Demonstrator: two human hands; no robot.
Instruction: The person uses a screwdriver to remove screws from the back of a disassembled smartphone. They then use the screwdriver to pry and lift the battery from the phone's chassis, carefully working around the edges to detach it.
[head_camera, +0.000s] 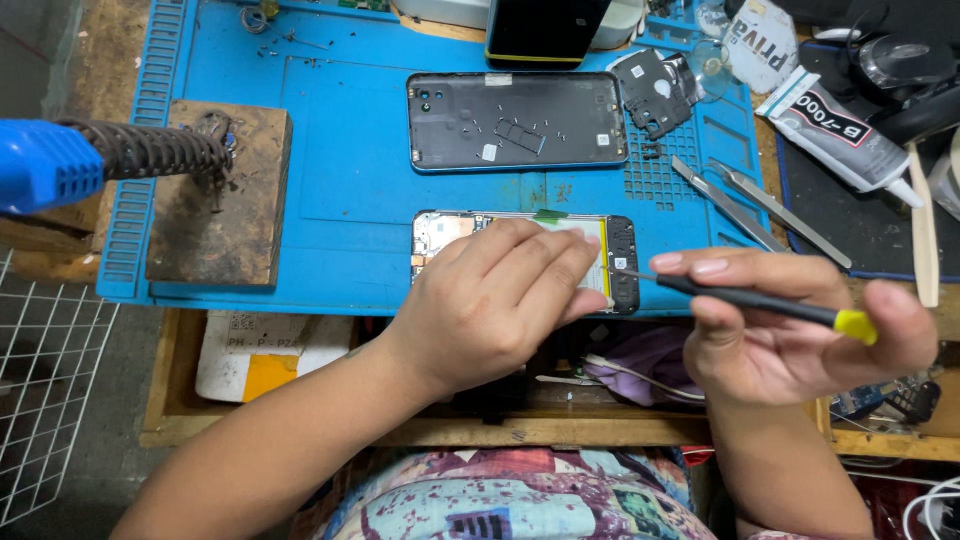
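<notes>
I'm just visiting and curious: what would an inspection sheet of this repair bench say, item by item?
Surface: blue rubber work mat on a worn wooden bench.
Job's things: opened phone body with exposed insides, at the mat's front edge; its dark grey back cover lies apart, inside up.
Clutter: metal tweezers, white glue tube, scorched wooden block, loose black plastic part.
Grips: left hand presses down on the phone body; right hand holds a thin black screwdriver with yellow cap, tip at the phone's right end.
Cables: white cables at lower right.
Surroundings: blue-handled soldering iron in a coil stand, white wire rack on the left.
</notes>
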